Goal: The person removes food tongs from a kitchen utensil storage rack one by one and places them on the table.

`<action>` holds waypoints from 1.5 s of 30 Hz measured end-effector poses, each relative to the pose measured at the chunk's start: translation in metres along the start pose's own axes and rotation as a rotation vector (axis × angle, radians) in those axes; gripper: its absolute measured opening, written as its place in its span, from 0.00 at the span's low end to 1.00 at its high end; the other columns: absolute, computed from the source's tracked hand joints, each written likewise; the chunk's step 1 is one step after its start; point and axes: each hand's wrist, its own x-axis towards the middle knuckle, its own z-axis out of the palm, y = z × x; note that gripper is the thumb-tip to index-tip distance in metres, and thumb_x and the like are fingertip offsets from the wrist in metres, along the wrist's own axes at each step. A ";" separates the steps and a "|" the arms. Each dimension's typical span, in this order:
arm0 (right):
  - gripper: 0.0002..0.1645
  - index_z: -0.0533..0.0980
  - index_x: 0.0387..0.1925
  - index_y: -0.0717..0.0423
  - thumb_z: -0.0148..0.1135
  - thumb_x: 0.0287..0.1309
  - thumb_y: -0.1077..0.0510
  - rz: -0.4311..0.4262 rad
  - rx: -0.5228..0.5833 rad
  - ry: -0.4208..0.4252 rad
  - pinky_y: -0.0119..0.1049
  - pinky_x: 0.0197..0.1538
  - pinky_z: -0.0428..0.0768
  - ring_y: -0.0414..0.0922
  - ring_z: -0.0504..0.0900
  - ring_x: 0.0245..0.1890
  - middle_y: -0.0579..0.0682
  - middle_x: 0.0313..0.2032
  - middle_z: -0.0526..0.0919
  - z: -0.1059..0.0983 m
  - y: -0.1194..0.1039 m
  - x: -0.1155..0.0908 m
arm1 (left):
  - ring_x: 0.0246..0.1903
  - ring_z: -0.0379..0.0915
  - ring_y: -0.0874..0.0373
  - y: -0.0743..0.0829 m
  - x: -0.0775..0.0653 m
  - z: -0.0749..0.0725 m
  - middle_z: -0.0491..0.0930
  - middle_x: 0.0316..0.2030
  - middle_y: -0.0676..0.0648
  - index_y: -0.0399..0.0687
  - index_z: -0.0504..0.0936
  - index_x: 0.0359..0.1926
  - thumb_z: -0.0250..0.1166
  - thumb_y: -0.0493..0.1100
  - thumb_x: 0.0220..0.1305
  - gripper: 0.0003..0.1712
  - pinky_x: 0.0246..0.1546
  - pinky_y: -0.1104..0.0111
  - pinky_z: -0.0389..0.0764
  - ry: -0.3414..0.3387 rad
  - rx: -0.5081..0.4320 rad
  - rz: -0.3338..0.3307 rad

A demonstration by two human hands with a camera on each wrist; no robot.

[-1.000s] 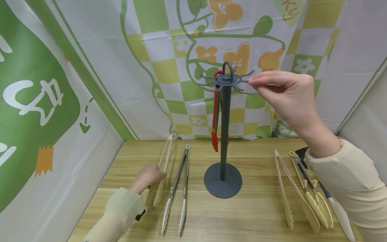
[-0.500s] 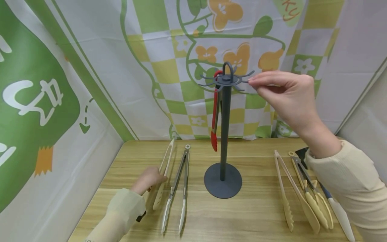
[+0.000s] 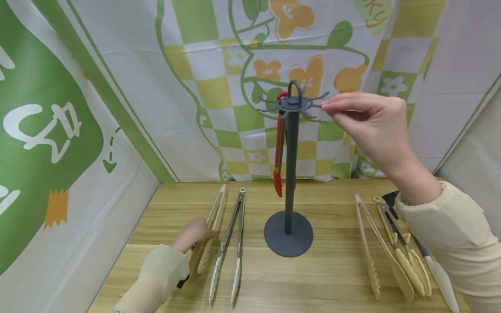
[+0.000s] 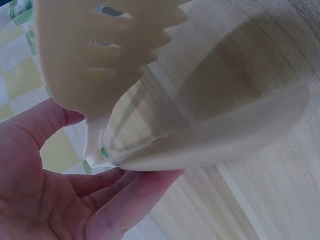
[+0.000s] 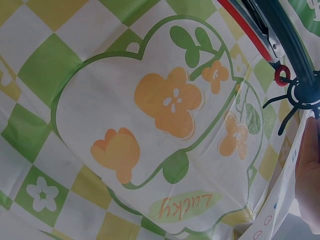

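Note:
My left hand (image 3: 195, 232) holds a pair of beige tongs (image 3: 219, 213) at the table's left. In the left wrist view the tongs' slotted, scalloped end (image 4: 105, 55) and smooth, solid end (image 4: 220, 135) spread apart, with my thumb and fingers on either side. My right hand (image 3: 375, 126) pinches the tip of one hook on a dark grey utensil stand (image 3: 290, 174). Red-handled tongs (image 3: 277, 182) hang from another hook, on the stand's left. In the right wrist view, only part of my right hand (image 5: 307, 185) shows, close to the hooks.
Silver tongs with white tips (image 3: 232, 226) lie between my left hand and the stand's round base (image 3: 274, 239). On the right lie beige tongs (image 3: 367, 248), yellow-tipped tongs (image 3: 411, 261) and a pale-bladed utensil (image 3: 442, 278). A patterned cloth (image 3: 211, 100) hangs behind the table.
The beige tongs in my left hand have come slightly nearer, their joined end lower in the head view. My left hand has shifted a little down. My right hand stays at the hook.

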 end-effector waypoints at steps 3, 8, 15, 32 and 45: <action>0.06 0.81 0.29 0.69 0.63 0.45 0.76 0.001 0.001 -0.001 0.24 0.40 0.80 0.36 0.82 0.37 0.51 0.34 0.85 0.000 0.000 0.000 | 0.19 0.73 0.49 0.000 0.001 0.001 0.73 0.24 0.42 0.32 0.73 0.31 0.61 0.45 0.57 0.16 0.16 0.63 0.79 -0.003 -0.001 0.003; 0.06 0.81 0.29 0.69 0.62 0.45 0.76 0.002 0.001 -0.004 0.24 0.40 0.80 0.36 0.82 0.37 0.51 0.34 0.85 0.000 0.000 0.000 | 0.20 0.73 0.49 -0.002 0.004 0.002 0.74 0.25 0.41 0.31 0.74 0.33 0.62 0.46 0.57 0.18 0.16 0.63 0.79 -0.008 -0.004 -0.008; 0.06 0.81 0.28 0.69 0.62 0.45 0.76 -0.007 0.009 -0.002 0.25 0.39 0.80 0.36 0.82 0.36 0.52 0.34 0.85 0.001 -0.001 0.001 | 0.18 0.73 0.49 -0.002 0.007 0.005 0.75 0.23 0.42 0.35 0.74 0.26 0.63 0.46 0.55 0.16 0.14 0.64 0.78 -0.007 0.003 -0.016; 0.06 0.81 0.28 0.70 0.63 0.45 0.76 -0.018 0.021 -0.002 0.26 0.39 0.80 0.37 0.82 0.36 0.51 0.34 0.85 0.000 -0.001 0.001 | 0.18 0.73 0.49 0.002 0.009 0.007 0.75 0.22 0.41 0.37 0.73 0.23 0.62 0.45 0.55 0.15 0.14 0.62 0.78 0.001 0.011 -0.018; 0.06 0.81 0.28 0.69 0.63 0.45 0.76 -0.016 0.002 0.001 0.25 0.39 0.80 0.36 0.82 0.36 0.52 0.34 0.85 0.000 0.000 0.000 | 0.23 0.72 0.48 0.003 0.009 0.008 0.73 0.24 0.42 0.34 0.74 0.27 0.62 0.42 0.55 0.12 0.16 0.63 0.77 0.008 -0.009 -0.004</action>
